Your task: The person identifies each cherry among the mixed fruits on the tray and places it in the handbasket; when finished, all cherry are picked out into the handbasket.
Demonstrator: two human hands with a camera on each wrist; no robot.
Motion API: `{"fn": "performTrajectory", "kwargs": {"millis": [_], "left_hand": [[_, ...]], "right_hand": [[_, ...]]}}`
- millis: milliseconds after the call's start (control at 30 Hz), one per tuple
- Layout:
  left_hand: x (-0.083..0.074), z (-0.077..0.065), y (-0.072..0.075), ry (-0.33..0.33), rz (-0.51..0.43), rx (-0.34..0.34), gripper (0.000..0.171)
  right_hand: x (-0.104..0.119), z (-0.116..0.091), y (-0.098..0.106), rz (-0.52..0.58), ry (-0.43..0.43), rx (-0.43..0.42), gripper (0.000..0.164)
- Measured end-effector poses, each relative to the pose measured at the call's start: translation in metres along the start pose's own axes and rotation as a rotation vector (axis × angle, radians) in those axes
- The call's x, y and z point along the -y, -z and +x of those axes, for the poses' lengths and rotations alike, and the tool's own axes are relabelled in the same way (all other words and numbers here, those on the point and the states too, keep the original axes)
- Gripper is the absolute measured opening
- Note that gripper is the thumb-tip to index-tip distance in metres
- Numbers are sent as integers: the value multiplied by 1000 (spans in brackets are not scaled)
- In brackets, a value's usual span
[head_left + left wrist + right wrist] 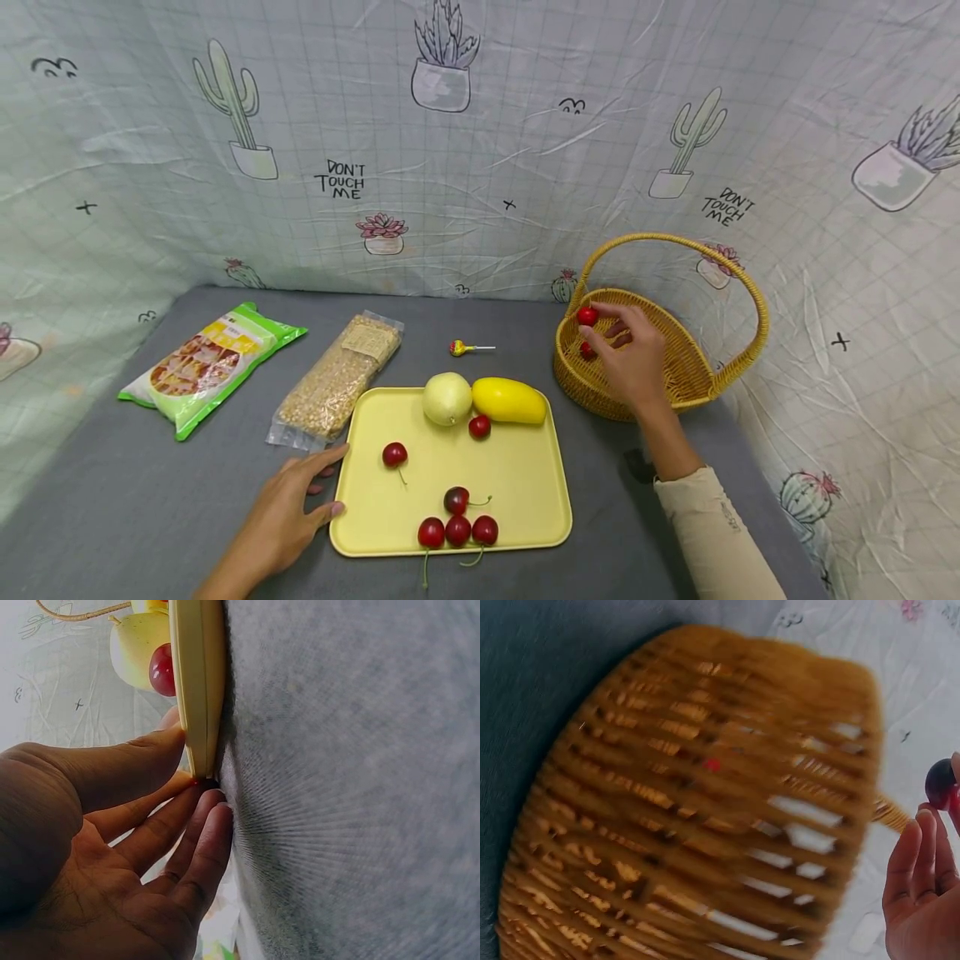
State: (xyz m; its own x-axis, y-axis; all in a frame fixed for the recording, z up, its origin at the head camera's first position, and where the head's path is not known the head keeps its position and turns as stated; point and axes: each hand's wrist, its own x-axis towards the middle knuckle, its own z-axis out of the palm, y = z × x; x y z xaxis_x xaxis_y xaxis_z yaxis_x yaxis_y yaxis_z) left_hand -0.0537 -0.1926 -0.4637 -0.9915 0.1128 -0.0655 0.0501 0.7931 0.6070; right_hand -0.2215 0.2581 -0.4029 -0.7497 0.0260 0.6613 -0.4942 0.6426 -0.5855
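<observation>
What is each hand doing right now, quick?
Left hand: open, touching the edge of the yellow tray.
Right hand: closed, pinching a cherry above the basket.

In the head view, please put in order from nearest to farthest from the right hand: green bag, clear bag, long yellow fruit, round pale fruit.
1. Long yellow fruit, right rear of the tray.
2. Round pale fruit, just left of it.
3. Clear bag, off the tray's rear-left corner.
4. Green bag, farthest left.

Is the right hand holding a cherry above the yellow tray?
No, the right hand pinches the cherry over the wicker basket, to the right of the yellow tray.
</observation>
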Motion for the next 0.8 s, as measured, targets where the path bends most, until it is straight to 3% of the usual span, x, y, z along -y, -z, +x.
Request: {"fn": "performTrajectory", "kwargs": {"millis": [533, 800], "left_hand": [[0, 2, 0, 10, -1, 4, 77], [1, 1, 0, 23, -6, 12, 78]], "right_hand": [[-56, 19, -5, -76, -166, -14, 36], [-74, 19, -7, -214, -319, 84, 34]]}}
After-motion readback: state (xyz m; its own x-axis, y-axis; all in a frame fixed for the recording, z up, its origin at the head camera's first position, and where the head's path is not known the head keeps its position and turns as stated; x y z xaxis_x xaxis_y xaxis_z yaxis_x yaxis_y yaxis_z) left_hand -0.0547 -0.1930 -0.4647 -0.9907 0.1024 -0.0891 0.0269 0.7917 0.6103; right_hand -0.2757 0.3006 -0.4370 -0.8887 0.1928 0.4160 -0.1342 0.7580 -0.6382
